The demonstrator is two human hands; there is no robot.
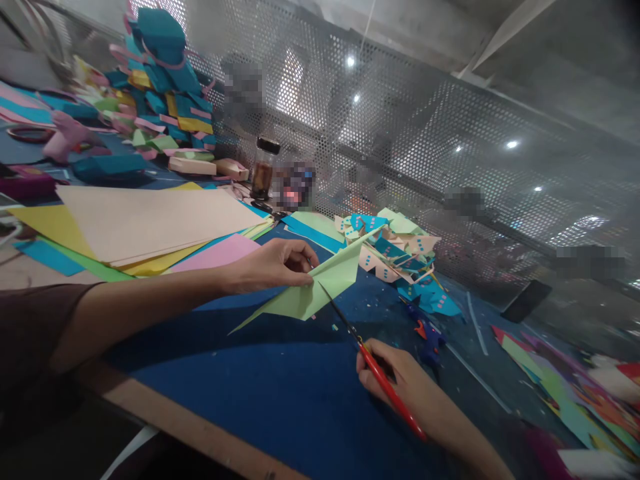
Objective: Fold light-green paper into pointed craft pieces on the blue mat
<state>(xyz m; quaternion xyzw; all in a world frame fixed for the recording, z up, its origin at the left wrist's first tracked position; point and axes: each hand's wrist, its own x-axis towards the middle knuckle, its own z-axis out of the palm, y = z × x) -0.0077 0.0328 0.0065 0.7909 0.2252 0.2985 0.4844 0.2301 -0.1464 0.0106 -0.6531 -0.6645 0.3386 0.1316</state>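
My left hand (277,267) pinches a folded piece of light green paper (300,300) by its upper edge, holding it above the blue tabletop (240,393). The paper has angled, pointed ends. In my right hand (390,373) is a pair of scissors (383,380) with red handles and dark blades. The blade tips reach the green paper just right of my left fingers. Whether the blades are apart at the tips is hard to make out.
Stacked coloured paper (155,220) lies at the left, beneath a paper-built figure (165,87). Behind my hands are cut paper pieces (400,247) with blue squares, a glue gun (427,333) and a lidded jar (264,170). More paper sheets (555,387) lie right. A perforated metal screen (400,133) borders the back.
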